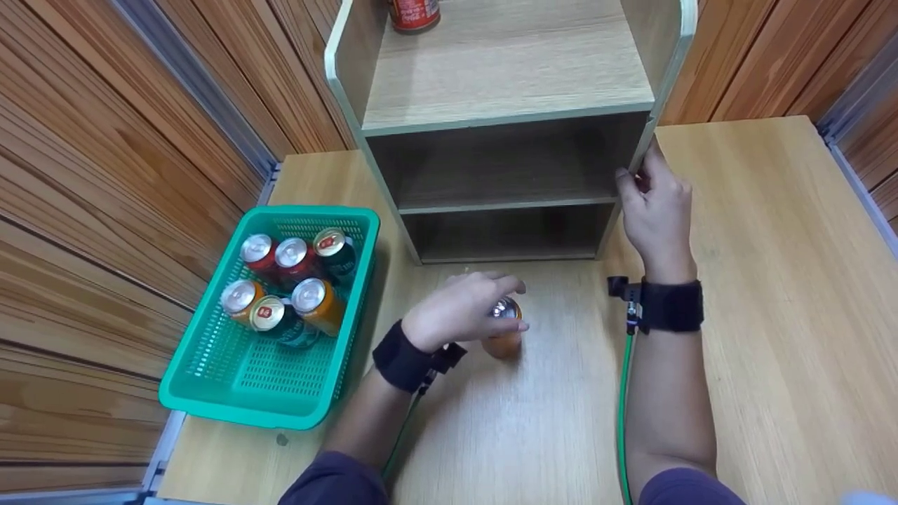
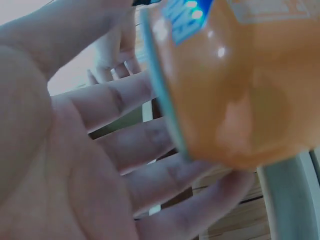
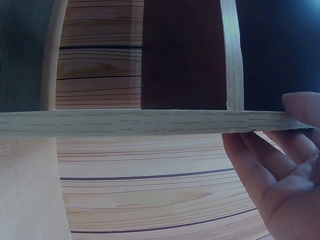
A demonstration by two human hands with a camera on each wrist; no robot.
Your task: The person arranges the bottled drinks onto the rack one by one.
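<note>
An orange drink can [image 1: 504, 338] stands on the wooden table in front of a wooden shelf unit [image 1: 505, 91]. My left hand [image 1: 484, 305] grips the can from above and from the left; in the left wrist view the orange can [image 2: 235, 85] fills the frame, with my fingers [image 2: 150, 145] wrapped behind it. My right hand [image 1: 649, 196] holds the front edge of the shelf unit's right side panel. In the right wrist view the panel edge [image 3: 140, 122] runs across the frame, pinched between my thumb and fingers [image 3: 265, 165].
A green plastic basket [image 1: 210, 379] at the left holds several cans, red, orange and dark green. One red can [image 1: 414, 12] stands at the back of the shelf unit's top board. Wooden walls close in both sides.
</note>
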